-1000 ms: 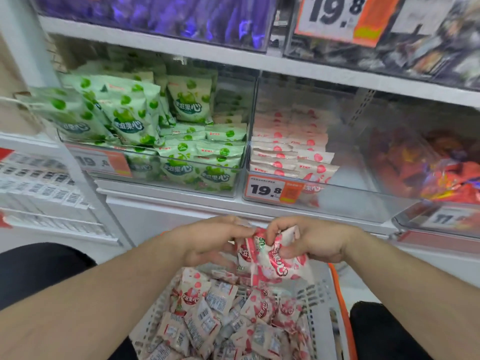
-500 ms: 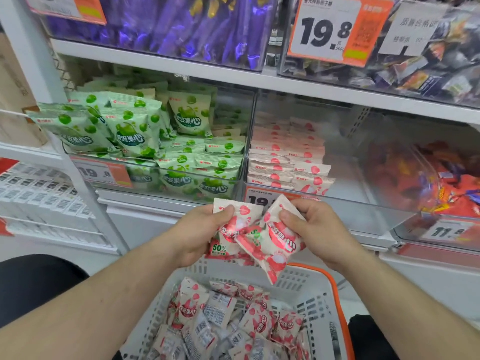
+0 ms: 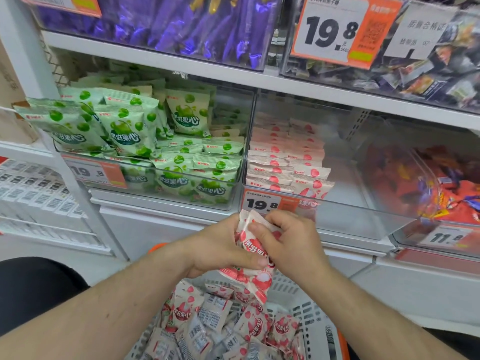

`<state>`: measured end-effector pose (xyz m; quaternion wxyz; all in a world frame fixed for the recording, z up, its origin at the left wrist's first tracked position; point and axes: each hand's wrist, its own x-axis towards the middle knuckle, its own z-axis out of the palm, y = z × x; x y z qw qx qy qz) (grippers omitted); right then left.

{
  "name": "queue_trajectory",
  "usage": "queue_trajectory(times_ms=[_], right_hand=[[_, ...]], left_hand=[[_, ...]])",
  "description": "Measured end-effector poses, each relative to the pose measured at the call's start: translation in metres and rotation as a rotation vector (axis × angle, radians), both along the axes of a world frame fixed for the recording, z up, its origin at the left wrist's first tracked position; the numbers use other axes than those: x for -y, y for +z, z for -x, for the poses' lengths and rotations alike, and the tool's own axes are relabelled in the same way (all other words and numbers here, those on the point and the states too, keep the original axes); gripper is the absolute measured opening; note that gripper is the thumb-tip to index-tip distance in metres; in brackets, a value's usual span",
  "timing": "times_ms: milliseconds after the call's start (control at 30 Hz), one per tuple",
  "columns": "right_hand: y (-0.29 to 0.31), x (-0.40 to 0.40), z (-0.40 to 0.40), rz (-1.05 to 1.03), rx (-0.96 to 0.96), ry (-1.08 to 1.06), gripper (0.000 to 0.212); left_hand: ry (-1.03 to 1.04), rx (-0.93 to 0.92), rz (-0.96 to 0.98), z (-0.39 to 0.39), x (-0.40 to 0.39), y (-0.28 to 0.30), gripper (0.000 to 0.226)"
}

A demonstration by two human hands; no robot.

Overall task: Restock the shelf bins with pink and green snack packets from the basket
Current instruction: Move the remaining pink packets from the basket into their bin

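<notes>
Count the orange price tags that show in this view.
5: one at the top left edge, one on the top right bin, one on the green packets' bin, one on the pink packets' bin, one at lower right. More may be hidden.

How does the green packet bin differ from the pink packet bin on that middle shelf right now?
The green packet bin is packed across its width, and packets spill over its left rim; the pink packet bin holds packets only on its left side, its right part bare. Green packets mostly stand or lean, showing their fronts; the pink ones lie in flat stacks. Both are clear bins with a 19.8 price tag in front. Both hands, left hand and right hand, hold pink packets below the pink bin.
</notes>
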<state>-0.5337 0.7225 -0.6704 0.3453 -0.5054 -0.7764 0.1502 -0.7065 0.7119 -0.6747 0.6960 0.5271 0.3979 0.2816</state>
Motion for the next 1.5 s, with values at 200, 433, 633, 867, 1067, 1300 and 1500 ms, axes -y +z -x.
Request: queue_trajectory(times_ms=[200,433,633,867,1067,1300,1500], right_hand=[[0.004,0.002,0.001,0.008,-0.037,-0.029,0.029],[0.031,0.004,-0.011,0.503,-0.058,0.012,0.018],[0.078,-0.013,-0.042,0.381,-0.204,-0.015,0.018],[0.125,-0.065,-0.094,0.004,0.121,-0.159,0.020],[0.101,-0.096,-0.085,0.273,0.539,-0.066,0.019],[0.069,-0.106,-0.066,0.527,0.412,-0.045,0.023],[0.090,-0.081,-0.065,0.225,0.399,-0.220,0.013]], left_hand=[[0.006,-0.050,-0.048,-0.004,-0.001,0.005,0.059],[0.128,-0.086,-0.124,-0.010,-0.002,0.013,0.052],[0.243,0.078,-0.138,-0.011,-0.014,0.026,0.046],[0.425,-0.035,-0.220,-0.015,-0.031,0.025,0.026],[0.437,-0.109,-0.245,-0.015,-0.033,0.022,0.033],[0.437,-0.088,-0.252,-0.016,-0.033,0.026,0.035],[0.442,-0.076,-0.283,-0.021,-0.027,0.030,0.038]])
